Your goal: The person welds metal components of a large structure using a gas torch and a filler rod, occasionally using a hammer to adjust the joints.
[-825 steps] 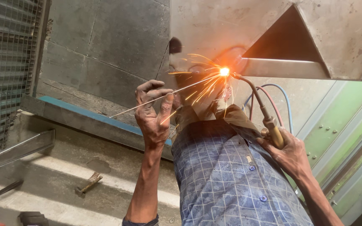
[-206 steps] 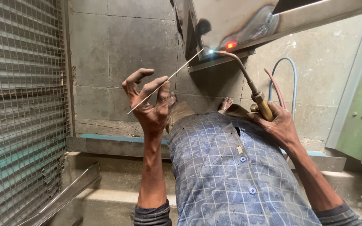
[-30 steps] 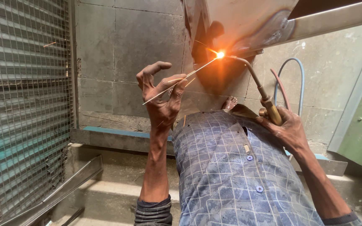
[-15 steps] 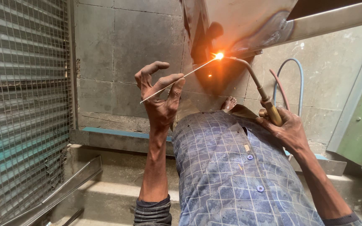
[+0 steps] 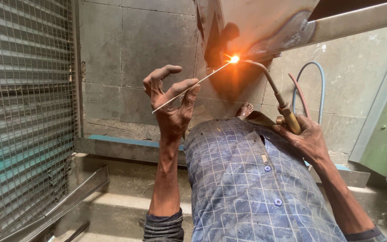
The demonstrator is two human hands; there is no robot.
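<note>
Our left hand (image 5: 171,107) pinches a thin filler rod (image 5: 192,86) between its fingers (image 5: 189,92), other fingers spread. Our right hand (image 5: 307,139) grips a brass torch (image 5: 276,92) closed. Rod tip and flame (image 5: 234,59) meet on the metal sheet (image 5: 265,22), above both hands.

Concrete floor (image 5: 126,206) bears a long metal channel (image 5: 59,206).

Torch (image 5: 287,114) + rod (image 5: 189,87) (flame lit)
</note>
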